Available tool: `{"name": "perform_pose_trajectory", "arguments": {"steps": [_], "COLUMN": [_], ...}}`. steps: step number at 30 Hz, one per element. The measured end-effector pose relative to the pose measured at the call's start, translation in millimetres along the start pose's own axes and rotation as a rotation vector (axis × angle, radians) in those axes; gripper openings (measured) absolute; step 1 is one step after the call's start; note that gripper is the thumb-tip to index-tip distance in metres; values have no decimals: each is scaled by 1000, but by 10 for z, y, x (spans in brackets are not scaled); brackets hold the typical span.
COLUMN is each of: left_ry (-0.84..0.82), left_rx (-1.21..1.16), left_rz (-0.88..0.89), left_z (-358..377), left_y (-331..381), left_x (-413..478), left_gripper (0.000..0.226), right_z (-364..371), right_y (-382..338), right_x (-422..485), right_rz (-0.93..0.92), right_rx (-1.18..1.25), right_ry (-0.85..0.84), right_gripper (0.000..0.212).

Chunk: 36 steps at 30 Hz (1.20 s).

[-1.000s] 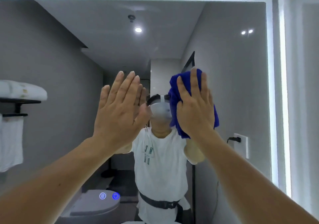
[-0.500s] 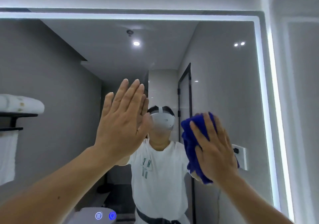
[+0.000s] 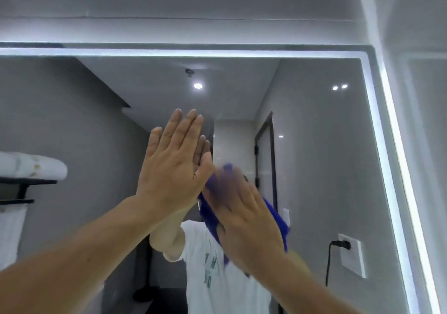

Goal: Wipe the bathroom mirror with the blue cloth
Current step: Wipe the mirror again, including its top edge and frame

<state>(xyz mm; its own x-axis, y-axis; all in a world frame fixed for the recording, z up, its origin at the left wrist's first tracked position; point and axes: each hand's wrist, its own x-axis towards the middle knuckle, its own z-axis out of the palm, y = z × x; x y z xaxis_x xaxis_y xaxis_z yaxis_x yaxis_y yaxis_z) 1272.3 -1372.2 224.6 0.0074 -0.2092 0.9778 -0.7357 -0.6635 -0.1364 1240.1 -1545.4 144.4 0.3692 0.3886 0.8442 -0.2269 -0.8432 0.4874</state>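
The head view, the only one, looks up at the mirror (image 3: 314, 144), whose lit strip (image 3: 377, 144) runs along its top and right edges. The left hand (image 3: 174, 168) is held flat against the glass near the mirror's middle, fingers straight and together, holding nothing and apparently bracing the person. Just to its right and slightly lower, the right hand (image 3: 246, 222) lies spread over the blue cloth (image 3: 278, 219), pressing it to the glass with straight fingers; the hand and cloth are smeared by motion, so the fingertips cannot be made out clearly. The cloth sits at the mirror's centre, touching the edge of the left hand and covering the reflected head of the person. The step in hand looks like the wiping stroke itself, mid-sweep across the middle of the glass. The upper part of the mirror and the area toward the lit strip on the right look like they may need passes, so the next move probably calls for keeping flat, even pressure on the cloth while carrying it upward or outward, and shifting the bracing hand so it does not leave marks. Reflected in the glass are a rolled towel (image 3: 31, 168) on a shelf at the left, and a wall socket (image 3: 350, 253) at lower right. The reflected shirt (image 3: 217, 277) carries green lettering, mirrored and too blurred to read; no other writing or brand shows.
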Motion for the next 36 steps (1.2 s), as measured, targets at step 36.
{"name": "perform_pose_trajectory", "arguments": {"steps": [36], "left_ry": [3], "left_rx": [23], "left_rz": [52], "left_z": [-373], "left_y": [-518], "left_x": [434], "left_gripper": [80], "right_z": [-598], "right_y": [1582], "right_x": [1478], "right_rz": [679], "right_rx": [-10], "right_ry": [110], "right_gripper": [60]}}
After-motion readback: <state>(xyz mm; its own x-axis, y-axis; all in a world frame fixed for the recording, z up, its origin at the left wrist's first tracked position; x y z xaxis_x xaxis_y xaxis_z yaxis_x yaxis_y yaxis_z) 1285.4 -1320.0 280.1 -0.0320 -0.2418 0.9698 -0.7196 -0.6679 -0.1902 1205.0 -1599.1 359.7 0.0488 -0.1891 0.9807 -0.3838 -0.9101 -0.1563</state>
